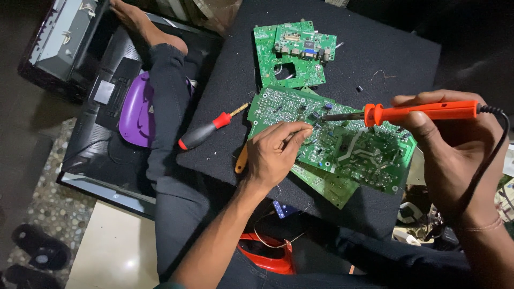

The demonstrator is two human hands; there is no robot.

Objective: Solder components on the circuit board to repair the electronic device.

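A large green circuit board point(353, 150) lies on a black padded surface point(225, 139) over my lap. My right hand point(455, 144) grips an orange-handled soldering iron point(417, 111), its metal tip resting on the board near the middle. My left hand point(276, 152) rests on the board's left edge, its fingertips pinched together just beside the iron's tip; what they pinch is too small to tell. A black cord runs from the iron's handle down past my right wrist.
A second green circuit board point(292, 51) lies farther back on the pad. A red-and-black screwdriver point(206, 131) sits left of the board. A purple object point(134, 112) and a dark flat panel point(93, 155) are at left. A red object point(267, 254) is near my lap.
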